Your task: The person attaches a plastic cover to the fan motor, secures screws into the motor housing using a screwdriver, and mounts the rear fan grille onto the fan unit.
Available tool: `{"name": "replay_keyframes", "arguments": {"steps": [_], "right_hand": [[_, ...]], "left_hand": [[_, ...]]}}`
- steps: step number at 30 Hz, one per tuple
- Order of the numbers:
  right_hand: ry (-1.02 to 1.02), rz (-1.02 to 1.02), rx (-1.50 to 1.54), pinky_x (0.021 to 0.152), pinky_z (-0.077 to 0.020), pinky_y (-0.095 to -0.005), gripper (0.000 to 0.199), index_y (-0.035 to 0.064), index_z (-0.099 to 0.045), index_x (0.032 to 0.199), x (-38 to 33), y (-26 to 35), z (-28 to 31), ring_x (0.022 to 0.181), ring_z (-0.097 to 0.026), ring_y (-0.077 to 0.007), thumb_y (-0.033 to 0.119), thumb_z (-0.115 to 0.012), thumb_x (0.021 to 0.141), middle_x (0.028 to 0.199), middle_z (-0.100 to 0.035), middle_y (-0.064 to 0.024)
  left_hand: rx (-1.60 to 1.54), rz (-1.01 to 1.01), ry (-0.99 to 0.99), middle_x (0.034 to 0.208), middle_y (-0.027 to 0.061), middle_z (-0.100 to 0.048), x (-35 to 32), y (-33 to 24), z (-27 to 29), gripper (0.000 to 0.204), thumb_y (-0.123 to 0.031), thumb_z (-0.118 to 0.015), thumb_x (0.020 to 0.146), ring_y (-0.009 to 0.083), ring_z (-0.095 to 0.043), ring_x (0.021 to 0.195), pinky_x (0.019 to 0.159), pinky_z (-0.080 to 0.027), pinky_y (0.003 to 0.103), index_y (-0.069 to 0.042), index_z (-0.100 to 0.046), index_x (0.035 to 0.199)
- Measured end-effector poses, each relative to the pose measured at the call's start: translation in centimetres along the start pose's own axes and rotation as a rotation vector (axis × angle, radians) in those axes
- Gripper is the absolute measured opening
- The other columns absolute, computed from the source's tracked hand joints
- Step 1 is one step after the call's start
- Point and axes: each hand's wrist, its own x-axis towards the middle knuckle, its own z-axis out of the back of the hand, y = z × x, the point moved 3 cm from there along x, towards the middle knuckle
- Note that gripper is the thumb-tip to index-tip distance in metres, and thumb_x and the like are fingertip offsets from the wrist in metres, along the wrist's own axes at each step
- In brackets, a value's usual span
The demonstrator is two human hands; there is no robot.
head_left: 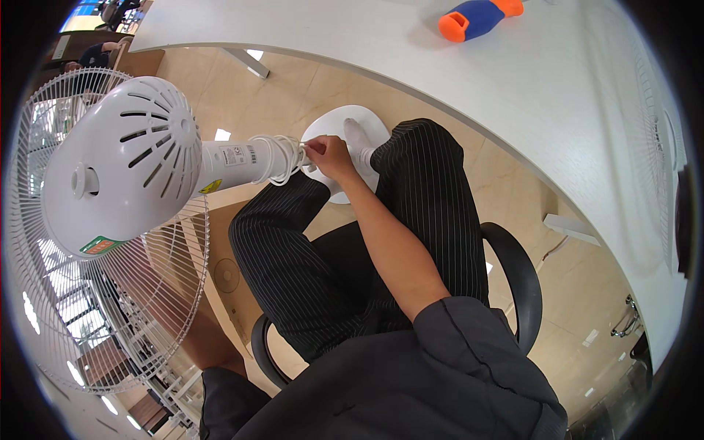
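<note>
A white pedestal fan leans at my left, its rounded motor housing point(117, 169) toward me and its wire grille point(169, 293) at the far left. White power cord point(282, 160) is looped around the fan's pole point(227, 163). My right hand point(330, 155) is closed at the end of these loops, thumb and fingers pinching the cord beside the pole. The round white base point(341, 117) rests on the floor under my foot. My left forearm point(172, 312) passes behind the grille and shows through its wires; the hand itself is hidden by the fan.
A curved white table point(506, 110) spans the front and right. On it lies a blue and orange handled tool point(480, 20), and another round wire grille point(649, 139) stands at its right. A cardboard box point(227, 271) is beside my leg; my chair's black armrest point(524, 286) curves at the right.
</note>
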Motion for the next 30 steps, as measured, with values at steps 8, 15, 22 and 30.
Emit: {"name": "replay_keyframes", "arguments": {"steps": [8, 15, 22, 30], "right_hand": [[-0.007, -0.226, 0.069, 0.054, -0.0522, -0.0294, 0.033, -0.0010, -0.069, 0.079, 0.7, 1.2, -1.3, 0.053, -0.067, -0.0184, 0.031, -0.074, 0.084, 0.060, -0.068, -0.0102], [-0.020, -0.195, -0.157, 0.064, -0.0549, -0.0398, 0.044, 0.0060, -0.071, 0.071, 1.7, -0.8, -2.0, 0.060, -0.068, -0.0263, 0.049, -0.075, 0.079, 0.064, -0.068, -0.0119], [0.102, -0.098, -0.080, 0.069, -0.0536, -0.0283, 0.026, 0.0036, -0.074, 0.098, 0.5, 1.1, -1.3, 0.074, -0.069, -0.0127, 0.026, -0.075, 0.084, 0.081, -0.074, -0.0077], [0.028, 0.001, -0.142, 0.063, -0.0530, -0.0264, 0.027, 0.0006, -0.073, 0.095, 0.5, 1.4, -0.3, 0.067, -0.067, -0.0110, 0.026, -0.074, 0.087, 0.076, -0.072, -0.0068]], "left_hand": [[0.085, 0.024, -0.064, 0.126, 0.0123, -0.057, -2.7, 1.5, 2.9, 0.050, -0.011, -0.061, 0.091, 0.0266, -0.057, 0.113, 0.096, -0.047, 0.043, -0.002, -0.043, 0.137], [-0.063, 0.001, 0.152, 0.125, 0.0123, -0.058, 5.6, 10.6, -8.1, 0.049, -0.011, -0.062, 0.091, 0.0262, -0.058, 0.111, 0.095, -0.048, 0.042, -0.002, -0.044, 0.136], [-0.072, -0.048, 0.180, 0.123, 0.0123, -0.058, 7.9, 13.6, -10.9, 0.047, -0.010, -0.062, 0.091, 0.0259, -0.059, 0.110, 0.094, -0.049, 0.040, -0.002, -0.045, 0.134], [-0.009, -0.107, 0.136, 0.122, 0.0123, -0.059, 8.9, 13.8, -11.2, 0.045, -0.010, -0.063, 0.091, 0.0255, -0.061, 0.108, 0.093, -0.050, 0.039, -0.001, -0.047, 0.133]]}}
